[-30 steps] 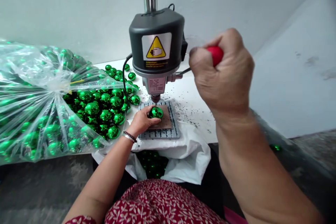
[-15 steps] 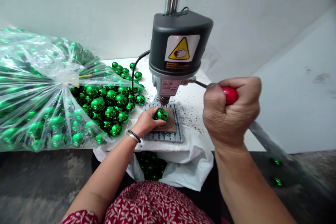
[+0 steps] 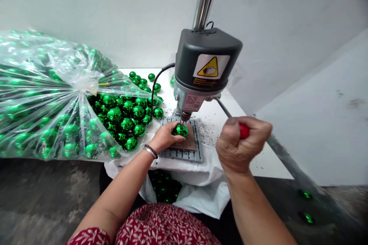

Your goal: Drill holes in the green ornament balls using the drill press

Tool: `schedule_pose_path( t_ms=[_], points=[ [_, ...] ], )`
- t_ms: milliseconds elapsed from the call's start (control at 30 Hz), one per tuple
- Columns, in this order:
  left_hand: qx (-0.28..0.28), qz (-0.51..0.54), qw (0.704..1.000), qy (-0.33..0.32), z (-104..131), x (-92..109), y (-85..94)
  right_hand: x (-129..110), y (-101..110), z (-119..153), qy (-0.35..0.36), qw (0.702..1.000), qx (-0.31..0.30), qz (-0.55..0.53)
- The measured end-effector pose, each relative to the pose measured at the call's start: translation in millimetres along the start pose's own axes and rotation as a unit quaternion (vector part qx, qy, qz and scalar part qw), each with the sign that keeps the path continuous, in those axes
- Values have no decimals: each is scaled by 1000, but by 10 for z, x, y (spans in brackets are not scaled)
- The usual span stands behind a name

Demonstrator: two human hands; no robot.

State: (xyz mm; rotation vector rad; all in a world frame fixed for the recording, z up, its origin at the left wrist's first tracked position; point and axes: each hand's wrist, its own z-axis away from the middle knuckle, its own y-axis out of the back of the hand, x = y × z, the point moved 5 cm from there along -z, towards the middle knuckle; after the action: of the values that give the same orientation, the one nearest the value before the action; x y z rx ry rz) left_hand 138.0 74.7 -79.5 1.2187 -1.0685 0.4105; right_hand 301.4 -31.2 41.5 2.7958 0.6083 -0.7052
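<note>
A shiny green ball [image 3: 181,130] sits on a small brown board [image 3: 190,142] over the slotted grey base of the drill press [image 3: 208,61]. Thumb and fingers of my left hand [image 3: 165,136] grip the ball from its left side. Right above the ball is the drill chuck [image 3: 186,116], its thin bit pointing down at the ball's top; whether it goes in I cannot tell. My right hand [image 3: 241,147] is closed around the red knob [image 3: 244,131] at the end of the press's metal lever [image 3: 223,107].
At left a big clear plastic bag [image 3: 86,84] bulges with green balls, and several loose ones [image 3: 138,111] lie between it and the press. Dark shavings litter the white table [image 3: 235,107]. A white sack [image 3: 201,195] with green balls inside hangs at the front edge. Two balls [image 3: 308,218] lie on the floor.
My right hand has pulled the lever's knob downward, and the chuck sits closer to the ball. The left hand still holds the ball on the board. The whole view has shifted and tilted slightly.
</note>
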Motion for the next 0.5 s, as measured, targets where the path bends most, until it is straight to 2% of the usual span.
schedule_pose_path(
  t_ms=[100,200,333,400,500],
  points=[
    [-3,1,1000,14,-4,8,-10,-18,-4,-81,-6,1000,2,-3],
    [13,-14,999,34,10,54,-6,-95,-58,-411,-19,1000,2,1],
    [43,0,998,53,144,106,62,-160,-240,-882,-117,989,-93,22],
    [22,6,999,34,265,122,115,-190,-280,-986,-147,982,-113,31],
    [-55,1,998,-5,448,120,200,-215,-289,-1000,-166,979,-115,33]
  ],
)
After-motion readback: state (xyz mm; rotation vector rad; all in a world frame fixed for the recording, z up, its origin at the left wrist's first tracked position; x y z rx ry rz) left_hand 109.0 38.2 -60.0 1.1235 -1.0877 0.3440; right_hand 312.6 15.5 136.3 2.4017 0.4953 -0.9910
